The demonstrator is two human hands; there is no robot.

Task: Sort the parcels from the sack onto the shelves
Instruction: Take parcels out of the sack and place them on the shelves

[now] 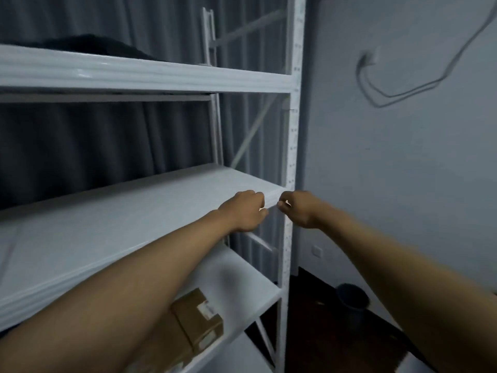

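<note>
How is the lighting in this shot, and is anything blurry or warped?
Head view: dim, bluish light; wide-angle bending bows the top shelf; the cardboard box on the lower shelf and the dark bin are soft; the cable casts a faint shadow on the wall.

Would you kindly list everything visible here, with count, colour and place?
shelving unit: one, white, left and centre
cardboard parcels: two at least, brown, lower shelf
dark bundle: one, black, top shelf
curtain: one, dark grey, behind the shelves
cable: one, white, on the right wall
bin: one, dark, floor by the wall
left hand: fingers curled at the middle shelf's front edge
right hand: fingers curled beside the upright
</note>
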